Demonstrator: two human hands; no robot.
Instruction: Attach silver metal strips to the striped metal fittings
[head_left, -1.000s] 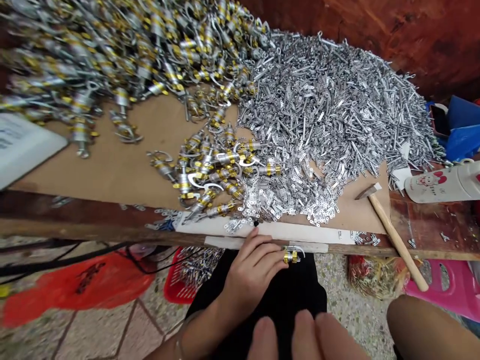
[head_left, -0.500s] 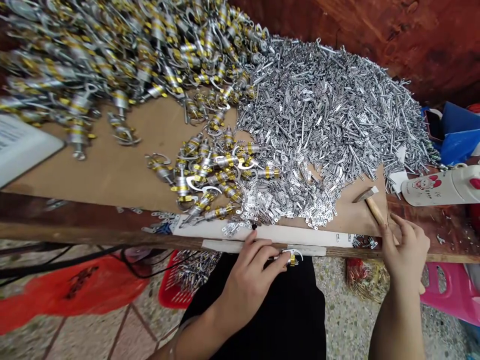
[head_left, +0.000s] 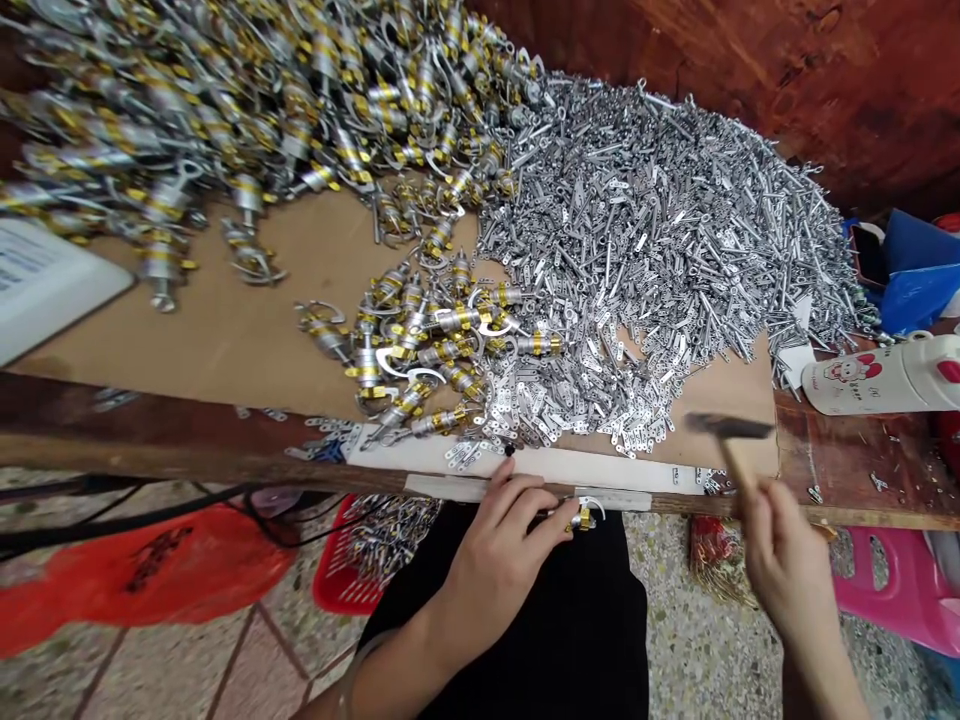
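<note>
My left hand [head_left: 506,555] is closed on a small silver-and-gold metal assembly [head_left: 583,515] with a curved hook, held at the table's front edge. My palm hides part of that piece, and the index fingertip rests by a small black knob [head_left: 510,451]. Raised over the right of the table, my right hand [head_left: 784,550] is wrapped round the wooden handle of a hammer [head_left: 729,428]. The hammer's head is slightly blurred. Small perforated metal plates [head_left: 641,425] lie on the cardboard beyond both hands.
Silver-and-gold assemblies [head_left: 405,345] lie at centre, with a larger heap behind left. Silver eye bolts and plates [head_left: 675,220] are piled at the back right. A white bottle [head_left: 862,380] lies at right. Below are a red basket [head_left: 337,570] and a pink stool [head_left: 892,590].
My right hand has closed round the hammer's handle and lifted it off the cardboard, shifting slightly left. My left hand stays in place with the assembly.
</note>
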